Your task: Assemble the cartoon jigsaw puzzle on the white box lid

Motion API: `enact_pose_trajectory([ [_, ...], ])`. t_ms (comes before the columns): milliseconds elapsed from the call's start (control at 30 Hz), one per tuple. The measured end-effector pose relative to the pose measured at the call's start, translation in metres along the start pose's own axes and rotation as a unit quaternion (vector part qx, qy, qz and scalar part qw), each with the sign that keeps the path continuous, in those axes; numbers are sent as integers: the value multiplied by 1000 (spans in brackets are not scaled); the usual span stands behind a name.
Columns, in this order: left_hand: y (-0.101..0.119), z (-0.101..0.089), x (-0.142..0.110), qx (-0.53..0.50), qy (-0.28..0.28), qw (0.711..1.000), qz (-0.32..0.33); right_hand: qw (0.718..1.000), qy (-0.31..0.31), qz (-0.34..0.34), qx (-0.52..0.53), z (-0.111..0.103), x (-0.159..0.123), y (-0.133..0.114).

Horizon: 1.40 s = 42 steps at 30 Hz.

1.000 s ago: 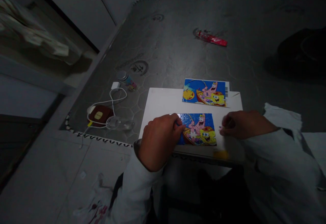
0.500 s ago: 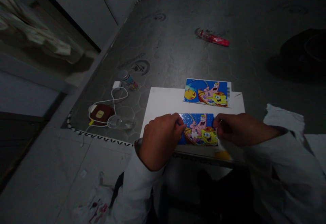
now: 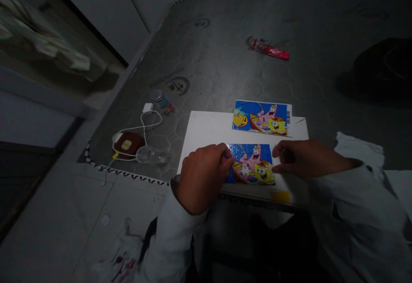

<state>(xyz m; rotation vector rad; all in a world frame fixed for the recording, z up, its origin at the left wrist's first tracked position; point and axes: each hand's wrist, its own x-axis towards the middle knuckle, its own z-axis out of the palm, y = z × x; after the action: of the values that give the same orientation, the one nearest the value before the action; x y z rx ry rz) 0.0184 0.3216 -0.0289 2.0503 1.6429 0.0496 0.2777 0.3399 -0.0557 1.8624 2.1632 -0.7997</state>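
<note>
A jigsaw puzzle [image 3: 252, 158] with a blue cartoon picture lies on a white board [image 3: 206, 128]. A small piece-shaped white patch shows in its lower middle. My left hand [image 3: 206, 173] rests over the puzzle's left part, thumb and forefinger closed together; what they hold, if anything, is hidden. At the right edge, my right hand [image 3: 299, 157] has thumb and forefinger apart, the thumb tip close to the puzzle. Nothing shows between those fingers. Behind the puzzle lies a picture card [image 3: 262, 117] with the same cartoon scene and a barcode.
On the left of the grey-covered table [image 3: 209, 68] are a small jar [image 3: 163, 101], a white cable with a plug [image 3: 148, 108], a brown case [image 3: 128, 144] and a clear bottle [image 3: 153, 155]. A red packet [image 3: 270, 50] lies farther back. Crumpled white paper [image 3: 358, 147] sits right.
My right hand has drawn slightly right, off the puzzle's right edge, and its thumb and forefinger have parted. The left hand stays in place.
</note>
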Motion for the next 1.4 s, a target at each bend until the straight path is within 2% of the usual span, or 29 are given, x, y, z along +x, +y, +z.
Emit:
enact_pose_trajectory([
  [167,1,-1,0,0,1,1000,4,996,-78,46,-17,-2,0,-11],
  [267,1,-2,0,0,-3,1000,0,993,-103,62,-16,-5,-4,-13],
  [367,1,-2,0,-2,0,1000,0,993,-107,44,-1,-11,-9,-16],
  [433,2,-1,0,-11,-2,1000,8,997,-80,4,17,-15,-12,-20],
  [567,4,1,-2,-57,-26,996,67,991,23,-118,66,-20,-15,-31],
  [733,3,3,-4,-146,-18,979,143,938,112,-302,127,-15,-14,-29],
  [867,2,0,-4,-222,-34,962,156,901,172,-373,144,-12,-16,-27],
  [1000,3,-3,-4,-244,-26,960,138,909,163,-356,140,-16,-19,-33],
  [1133,4,-2,-2,-204,-6,973,111,933,147,-300,134,-16,-15,-35],
  [1233,2,0,1,-155,14,985,78,953,133,-246,119,-11,-7,-28],
  [1400,2,2,2,-105,33,992,59,969,92,-210,91,-7,0,-12],
])
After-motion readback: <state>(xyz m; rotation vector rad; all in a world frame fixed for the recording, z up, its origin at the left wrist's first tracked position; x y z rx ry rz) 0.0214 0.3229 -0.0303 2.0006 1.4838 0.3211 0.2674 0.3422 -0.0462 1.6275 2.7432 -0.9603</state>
